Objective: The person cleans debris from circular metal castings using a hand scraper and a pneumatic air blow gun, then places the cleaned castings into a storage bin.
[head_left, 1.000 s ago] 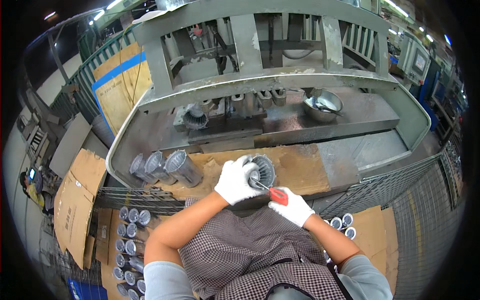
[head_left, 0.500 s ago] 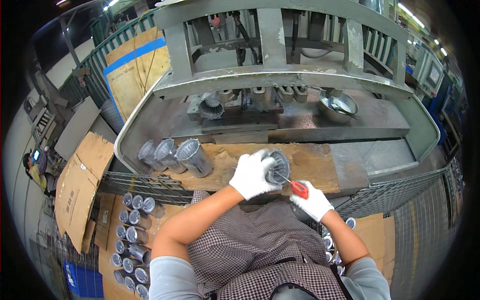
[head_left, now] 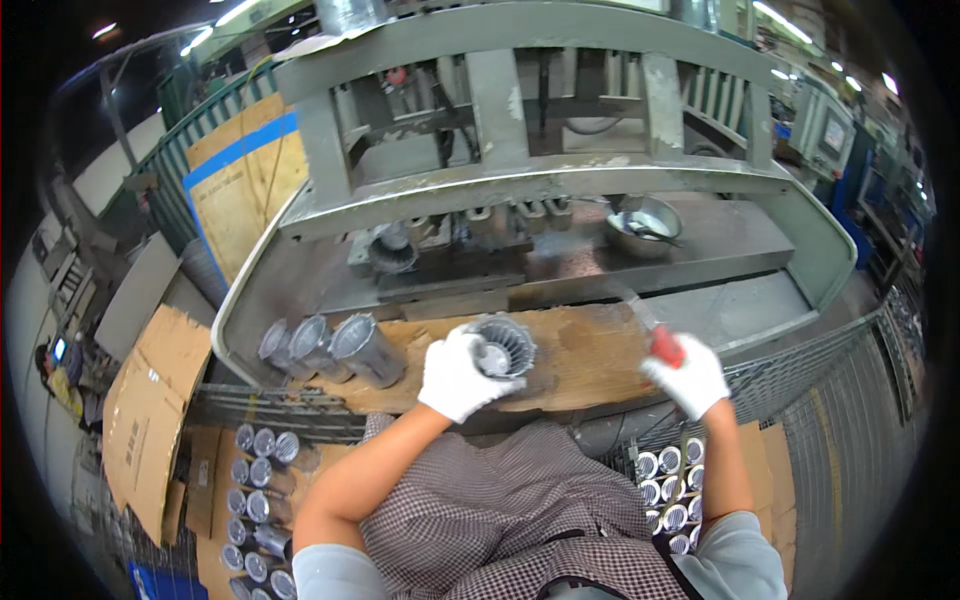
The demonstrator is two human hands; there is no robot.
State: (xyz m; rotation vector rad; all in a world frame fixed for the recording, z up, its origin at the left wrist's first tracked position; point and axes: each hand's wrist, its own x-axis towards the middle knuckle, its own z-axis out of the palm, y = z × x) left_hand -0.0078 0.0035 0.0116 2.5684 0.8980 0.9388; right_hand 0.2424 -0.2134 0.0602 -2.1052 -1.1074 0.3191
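In white gloves, both my hands are over the wooden board point(head_left: 590, 350) at the machine's front. My left hand point(head_left: 455, 378) is closed around a grey finned metal cup point(head_left: 510, 340), its ribbed mouth tilted up toward me. Apart from it to the right, my right hand point(head_left: 695, 378) grips a red-handled tool point(head_left: 665, 347). The tool's slim metal shaft points up and away and is smeared by motion, so its tip cannot be made out. Left of my left hand, three similar finned cups, the nearest one point(head_left: 368, 352) largest in view, stand in a row.
Behind the board, another finned cup point(head_left: 392, 252) sits in the machine. A metal bowl point(head_left: 645, 228) with whitish contents and a utensil rests on the ledge. Rows of finished-looking cylinders lie on cardboard at lower left point(head_left: 262, 505) and lower right point(head_left: 672, 490). Wire mesh point(head_left: 810, 370) edges the station.
My right hand has pulled the red-handled tool out of the cup and moved right, its shaft now pointing away. The cup in my left hand has turned its mouth upward. The view has shifted slightly.
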